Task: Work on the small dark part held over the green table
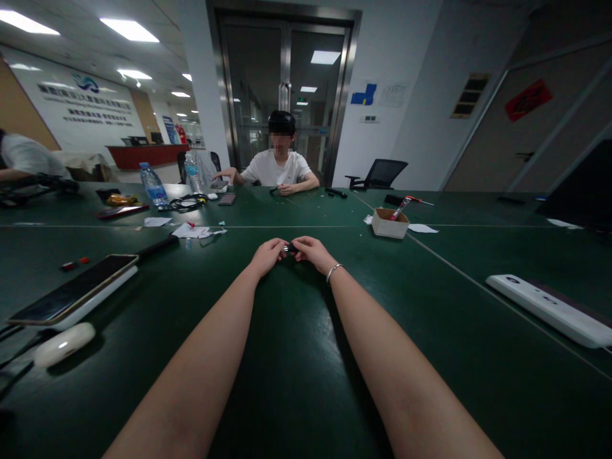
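Observation:
My left hand and my right hand meet above the green table, at arm's length in front of me. Between their fingertips is a small black object with shiny metal parts. The fingers of both hands are closed on it, the left on its silvery side and the right on its dark side. Its exact kind is too small to make out, and the fingers cover part of it. A silver bracelet circles my right wrist.
Left lie a phone on a white block and a white mouse. Farther back are bottles, cables and paper scraps. A small box and a white power strip lie right. A person sits opposite.

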